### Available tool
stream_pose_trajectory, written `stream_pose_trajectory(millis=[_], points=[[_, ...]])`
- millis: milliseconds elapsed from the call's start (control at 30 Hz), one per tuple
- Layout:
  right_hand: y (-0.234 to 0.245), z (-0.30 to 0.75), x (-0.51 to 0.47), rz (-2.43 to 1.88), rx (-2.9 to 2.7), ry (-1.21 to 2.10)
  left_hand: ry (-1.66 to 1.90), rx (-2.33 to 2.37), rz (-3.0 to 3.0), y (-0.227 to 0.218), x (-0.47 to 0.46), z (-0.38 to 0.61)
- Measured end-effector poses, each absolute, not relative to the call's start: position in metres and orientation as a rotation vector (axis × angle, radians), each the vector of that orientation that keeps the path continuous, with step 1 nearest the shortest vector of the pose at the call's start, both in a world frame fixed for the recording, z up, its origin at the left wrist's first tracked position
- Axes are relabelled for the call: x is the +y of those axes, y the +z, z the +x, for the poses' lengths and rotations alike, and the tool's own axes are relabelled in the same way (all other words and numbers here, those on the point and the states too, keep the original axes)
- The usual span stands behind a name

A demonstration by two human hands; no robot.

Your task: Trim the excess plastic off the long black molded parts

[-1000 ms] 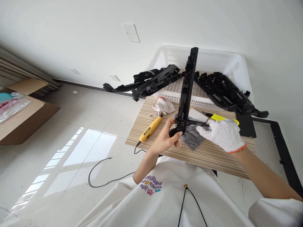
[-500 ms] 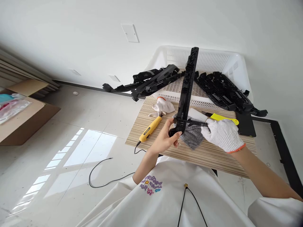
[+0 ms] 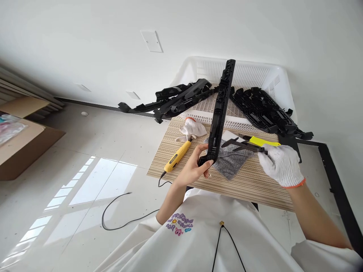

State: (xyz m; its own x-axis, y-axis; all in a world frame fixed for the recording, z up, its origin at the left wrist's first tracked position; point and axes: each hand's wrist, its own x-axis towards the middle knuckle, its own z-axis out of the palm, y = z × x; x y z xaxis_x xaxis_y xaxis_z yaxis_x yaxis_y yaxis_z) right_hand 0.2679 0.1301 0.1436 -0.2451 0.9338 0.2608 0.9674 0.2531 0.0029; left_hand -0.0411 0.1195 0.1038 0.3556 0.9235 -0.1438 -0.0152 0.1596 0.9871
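Head view gives me one long, narrow black plastic trim strip raised at a slant, its far end leaning away over the white slotted basket. Its face is ribbed and notched, with small clips and recesses along the length and a bent foot at the near end. My bare left hand grips that foot, thumb on the near side and fingers curled behind, closed down to the strip's thickness. The right hand, in a white knit glove with an orange cuff, clasps the near end of a black caliper; I cannot make out each finger there. The caliper's jaws point left, just beside the strip, above a grey cloth on the striped wooden tabletop. More black trim strips lie across the basket on both sides of mine.
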Motion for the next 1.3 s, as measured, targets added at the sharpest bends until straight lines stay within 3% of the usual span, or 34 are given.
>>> stream_pose_trajectory(millis=[233, 500, 767, 900, 1000, 1067, 1300], points=[[0.120, 0.259, 0.116, -1.785, -2.756, 0.059, 0.861, 0.995, 1.228, 0.103, 0.122, -0.044], [0.114, 0.281, 0.151, -2.102, -2.382, -0.290, 0.860, 0.956, 1.230, 0.104, 0.123, -0.042], [0.111, 0.297, 0.159, -2.123, -2.434, -0.219, 0.904, 0.968, 1.108, 0.099, 0.128, -0.037], [0.134, 0.295, 0.120, -2.095, -2.023, 0.237, 0.930, 0.985, 1.065, 0.094, 0.131, -0.036], [0.132, 0.292, 0.090, -1.832, -1.506, 1.050, 0.931, 0.926, 1.067, 0.089, 0.131, -0.038], [0.119, 0.287, 0.079, -1.642, -1.261, 1.365, 0.903, 0.848, 1.060, 0.088, 0.130, -0.039], [0.092, 0.254, 0.078, -1.529, -0.994, 1.543, 0.904, 0.956, 1.062, 0.093, 0.130, -0.033]])
